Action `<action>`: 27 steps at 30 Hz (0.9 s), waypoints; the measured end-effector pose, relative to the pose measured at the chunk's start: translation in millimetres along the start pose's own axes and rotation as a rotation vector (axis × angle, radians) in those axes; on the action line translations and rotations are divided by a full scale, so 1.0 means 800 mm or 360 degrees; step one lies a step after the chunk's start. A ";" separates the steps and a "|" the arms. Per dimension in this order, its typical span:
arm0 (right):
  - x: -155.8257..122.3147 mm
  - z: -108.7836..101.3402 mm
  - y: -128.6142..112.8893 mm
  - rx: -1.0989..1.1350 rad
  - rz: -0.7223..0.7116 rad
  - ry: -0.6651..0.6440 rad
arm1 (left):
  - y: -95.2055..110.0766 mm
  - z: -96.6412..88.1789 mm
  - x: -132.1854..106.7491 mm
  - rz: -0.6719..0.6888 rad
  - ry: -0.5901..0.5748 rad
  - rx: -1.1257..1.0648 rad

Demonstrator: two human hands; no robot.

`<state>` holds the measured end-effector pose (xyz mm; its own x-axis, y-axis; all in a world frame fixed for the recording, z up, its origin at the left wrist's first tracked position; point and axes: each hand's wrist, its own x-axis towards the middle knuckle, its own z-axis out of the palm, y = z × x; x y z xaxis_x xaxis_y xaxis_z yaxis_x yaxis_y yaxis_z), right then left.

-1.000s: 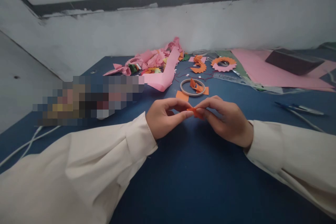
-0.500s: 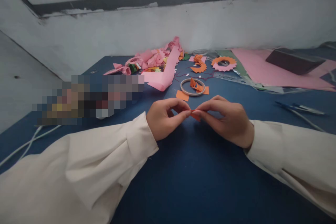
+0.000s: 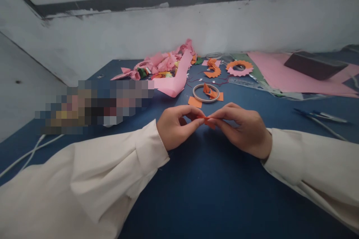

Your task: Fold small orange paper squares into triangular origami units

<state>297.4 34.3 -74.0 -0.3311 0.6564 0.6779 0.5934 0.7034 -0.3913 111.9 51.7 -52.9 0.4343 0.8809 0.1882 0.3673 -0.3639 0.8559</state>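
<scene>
A small folded piece of orange paper [image 3: 209, 123] is pinched between both my hands above the blue table [image 3: 193, 186]. My left hand [image 3: 179, 126] grips its left end between thumb and forefinger. On the other side, my right hand [image 3: 241, 127] pinches the right end the same way. Fingertips hide most of the paper, so its folds cannot be made out. Just beyond the hands lies a ring-shaped roll of tape [image 3: 194, 94] with folded orange pieces [image 3: 213, 93] inside it. A flat orange paper square [image 3: 194, 102] rests beside the roll.
Crumpled pink paper scraps [image 3: 159, 63] and a curled pink strip [image 3: 181, 76] lie at the back left. An orange-and-pink folded ring [image 3: 239, 63], pink sheets [image 3: 269, 69] and a dark block [image 3: 315, 65] are behind. Pens [image 3: 329, 116] lie right; a blurred patch covers the left.
Both hands stay nearly in place, still pinching the orange paper. The paper has tilted slightly between the fingertips, and a little more of its upper face shows.
</scene>
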 end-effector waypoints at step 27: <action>-0.003 -0.002 -0.001 0.0153 0.0036 -0.0164 | 0.000 0.001 -0.001 0.0052 0.0033 -0.0231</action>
<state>298.8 31.8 -74.6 -0.3947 0.6934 0.6028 0.5302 0.7077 -0.4669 112.0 51.1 -53.4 0.4265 0.8759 0.2257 0.2299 -0.3463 0.9095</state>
